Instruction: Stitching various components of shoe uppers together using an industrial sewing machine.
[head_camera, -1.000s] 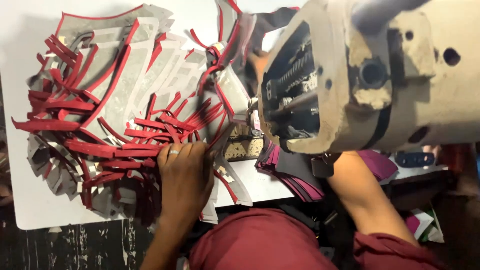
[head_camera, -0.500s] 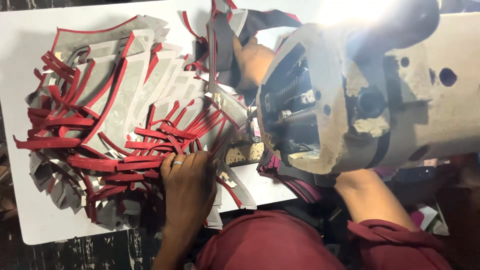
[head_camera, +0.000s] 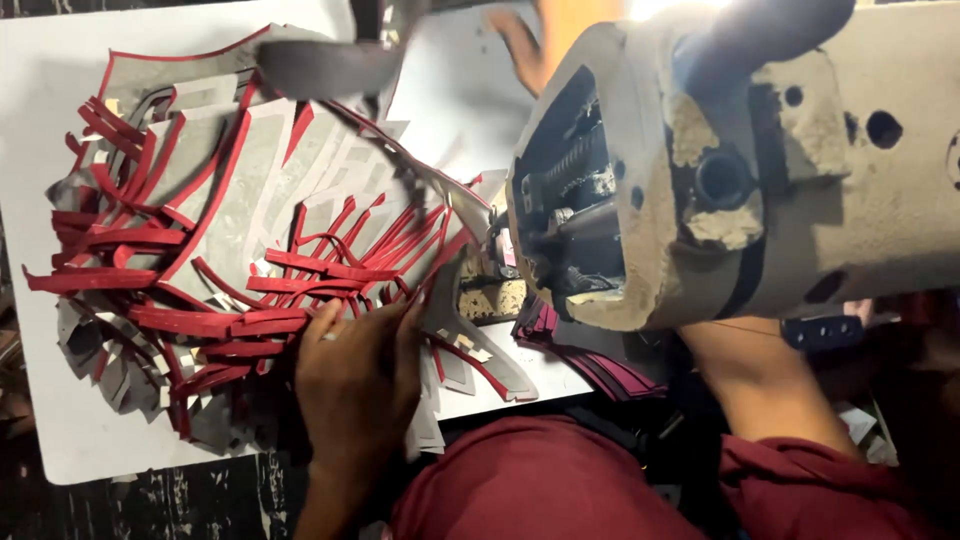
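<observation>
head view: left hand fingers flat, spread on red-edged grey pieces near table edge; right hand hidden behind sewing machine

Honestly not seeing a single package, label, sign or screen anywhere in this shot. Nothing boxed, nothing tagged, no display lit up, at least nothing I can make out from where I'm standing.
</observation>
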